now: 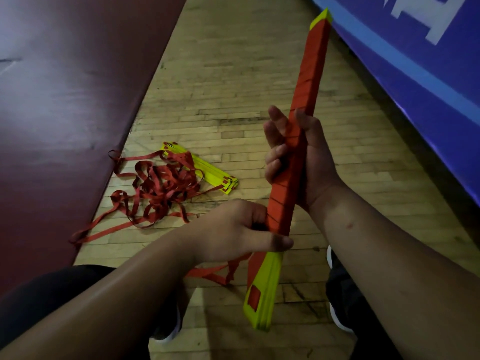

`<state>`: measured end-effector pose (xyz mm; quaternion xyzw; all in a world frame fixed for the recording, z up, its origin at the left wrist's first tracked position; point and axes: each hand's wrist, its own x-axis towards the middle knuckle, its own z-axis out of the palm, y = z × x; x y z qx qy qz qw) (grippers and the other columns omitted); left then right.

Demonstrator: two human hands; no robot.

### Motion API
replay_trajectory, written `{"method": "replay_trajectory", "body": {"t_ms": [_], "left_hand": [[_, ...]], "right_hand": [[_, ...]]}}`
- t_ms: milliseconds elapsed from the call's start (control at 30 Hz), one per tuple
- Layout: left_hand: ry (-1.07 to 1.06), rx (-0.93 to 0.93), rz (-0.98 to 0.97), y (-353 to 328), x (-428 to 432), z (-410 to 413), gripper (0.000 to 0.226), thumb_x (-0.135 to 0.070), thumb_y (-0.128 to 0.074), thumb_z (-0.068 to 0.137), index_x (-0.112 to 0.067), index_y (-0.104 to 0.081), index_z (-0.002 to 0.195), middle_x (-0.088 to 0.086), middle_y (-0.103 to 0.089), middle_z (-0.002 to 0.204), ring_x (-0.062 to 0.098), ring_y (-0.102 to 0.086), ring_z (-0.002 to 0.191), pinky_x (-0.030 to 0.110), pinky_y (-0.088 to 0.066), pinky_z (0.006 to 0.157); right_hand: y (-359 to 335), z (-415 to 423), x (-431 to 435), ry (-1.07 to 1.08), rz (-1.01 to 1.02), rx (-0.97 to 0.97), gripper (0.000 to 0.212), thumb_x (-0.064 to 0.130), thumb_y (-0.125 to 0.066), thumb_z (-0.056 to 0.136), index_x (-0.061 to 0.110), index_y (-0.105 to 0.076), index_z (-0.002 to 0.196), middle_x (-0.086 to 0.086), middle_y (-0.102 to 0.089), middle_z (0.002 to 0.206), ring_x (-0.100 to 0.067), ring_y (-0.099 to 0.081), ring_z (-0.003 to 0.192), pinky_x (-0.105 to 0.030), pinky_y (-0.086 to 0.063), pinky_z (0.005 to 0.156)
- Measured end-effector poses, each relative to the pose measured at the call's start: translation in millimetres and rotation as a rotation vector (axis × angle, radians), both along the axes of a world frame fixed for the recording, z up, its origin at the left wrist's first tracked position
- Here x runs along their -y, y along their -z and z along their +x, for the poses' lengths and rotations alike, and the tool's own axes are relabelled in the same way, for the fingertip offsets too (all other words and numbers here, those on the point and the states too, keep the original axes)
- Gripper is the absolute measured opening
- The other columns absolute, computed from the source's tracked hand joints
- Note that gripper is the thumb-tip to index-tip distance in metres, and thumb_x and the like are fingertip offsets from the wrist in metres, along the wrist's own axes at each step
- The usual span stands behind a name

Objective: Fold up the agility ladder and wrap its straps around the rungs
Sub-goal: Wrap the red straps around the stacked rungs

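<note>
A stack of yellow rungs [265,289] is wound almost end to end in red strap [310,74], and I hold it upright and tilted. My right hand [306,157] grips the wrapped bundle round its middle. My left hand [241,227] pinches the strap at the lower end of the wrapping, thumb across the bundle. A loose strap tail [215,275] trails from there under my left wrist. On the floor lies a second stack of yellow rungs [213,172] with a tangled heap of red straps [158,188] beside and over it.
The floor is wooden boards [228,74]. A dark red mat [59,113] runs along the left, with straps touching its edge. A blue mat with white lettering [428,61] lies on the right. My dark-clothed legs and white-soled shoes [337,320] are at the bottom.
</note>
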<state>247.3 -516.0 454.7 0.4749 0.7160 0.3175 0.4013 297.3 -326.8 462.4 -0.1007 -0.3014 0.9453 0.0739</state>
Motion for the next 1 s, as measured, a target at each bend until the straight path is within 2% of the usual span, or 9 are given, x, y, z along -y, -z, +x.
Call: {"method": "replay_trajectory", "body": {"t_ms": [133, 233, 300, 467, 600, 767, 833, 933, 1000], "left_hand": [[0.015, 0.006, 0.019, 2.0, -1.5, -4.3, 0.037, -0.047, -0.080, 0.097, -0.029, -0.061, 0.070, -0.012, -0.050, 0.062, 0.007, -0.047, 0.057, 0.026, -0.038, 0.058], [0.014, -0.070, 0.002, 4.7, -0.1, -6.8, 0.039, -0.053, -0.076, 0.096, -0.022, -0.063, 0.076, -0.008, -0.055, 0.062, 0.006, -0.050, 0.055, 0.021, -0.041, 0.055], [0.002, -0.089, -0.045, 5.9, -0.1, -6.5, 0.041, -0.056, -0.073, 0.096, -0.018, -0.067, 0.082, -0.001, -0.065, 0.067, 0.003, -0.055, 0.053, 0.018, -0.044, 0.052], [0.035, -0.204, -0.127, 8.9, -1.4, -2.7, 0.037, -0.057, -0.064, 0.103, -0.023, -0.070, 0.090, 0.004, -0.075, 0.075, 0.003, -0.062, 0.052, 0.022, -0.052, 0.055], [0.003, -0.254, -0.180, 7.7, -3.6, -0.8, 0.039, -0.053, -0.059, 0.108, -0.032, -0.061, 0.076, 0.000, -0.075, 0.073, 0.000, -0.060, 0.049, 0.024, -0.052, 0.057], [-0.069, -0.312, -0.223, 12.5, -6.3, 0.9, 0.047, -0.050, -0.061, 0.109, -0.028, -0.064, 0.067, -0.010, -0.068, 0.059, 0.002, -0.059, 0.051, 0.028, -0.052, 0.064], [-0.104, -0.305, -0.218, 14.7, -6.8, 3.0, 0.042, -0.051, -0.063, 0.107, -0.025, -0.071, 0.076, -0.008, -0.071, 0.063, 0.003, -0.061, 0.054, 0.028, -0.053, 0.064], [-0.171, -0.336, -0.157, 18.9, -7.2, 5.3, 0.039, -0.054, -0.063, 0.105, -0.023, -0.076, 0.087, 0.001, -0.073, 0.069, 0.012, -0.066, 0.059, 0.034, -0.056, 0.060], [-0.207, -0.341, -0.116, 19.4, -6.1, 4.4, 0.036, -0.053, -0.066, 0.104, -0.023, -0.078, 0.089, 0.004, -0.069, 0.068, 0.016, -0.061, 0.055, 0.034, -0.050, 0.054]], "right_hand": [[-2.3, 0.9, -4.5, 0.043, 0.025, 0.036, 0.031, 0.052, -0.058, 0.102, 0.030, -0.068, 0.122, 0.009, -0.077, 0.103, 0.001, -0.061, 0.057, -0.016, -0.048, 0.056], [-5.4, 3.6, -6.2, 0.112, 0.125, 0.093, 0.034, 0.052, -0.057, 0.105, 0.028, -0.067, 0.127, 0.007, -0.078, 0.106, -0.002, -0.062, 0.060, -0.019, -0.050, 0.056], [-5.8, 3.9, -5.9, 0.141, 0.189, 0.135, 0.035, 0.051, -0.059, 0.104, 0.028, -0.067, 0.129, 0.006, -0.078, 0.108, -0.003, -0.062, 0.061, -0.021, -0.051, 0.055], [-1.5, 2.9, -4.4, 0.208, 0.279, 0.230, 0.032, 0.048, -0.067, 0.101, 0.027, -0.070, 0.125, 0.002, -0.081, 0.109, -0.006, -0.066, 0.066, -0.024, -0.054, 0.058], [1.2, 2.4, -4.5, 0.302, 0.342, 0.319, 0.035, 0.045, -0.072, 0.100, 0.024, -0.071, 0.128, 0.000, -0.083, 0.104, -0.011, -0.070, 0.071, -0.028, -0.058, 0.063], [8.8, -1.6, -1.9, 0.376, 0.384, 0.407, 0.043, 0.048, -0.077, 0.097, 0.022, -0.070, 0.130, -0.001, -0.084, 0.096, -0.014, -0.074, 0.071, -0.031, -0.061, 0.065], [10.6, -2.3, -3.0, 0.373, 0.376, 0.412, 0.043, 0.048, -0.077, 0.097, 0.022, -0.070, 0.130, 0.000, -0.083, 0.094, -0.013, -0.073, 0.068, -0.029, -0.060, 0.064], [10.6, -2.4, -7.6, 0.387, 0.342, 0.412, 0.045, 0.051, -0.077, 0.097, 0.021, -0.069, 0.131, 0.002, -0.082, 0.093, -0.011, -0.070, 0.068, -0.027, -0.058, 0.063], [10.5, -1.5, -10.9, 0.381, 0.284, 0.395, 0.045, 0.053, -0.075, 0.097, 0.020, -0.069, 0.128, 0.004, -0.082, 0.093, -0.009, -0.069, 0.068, -0.026, -0.058, 0.064]]}}
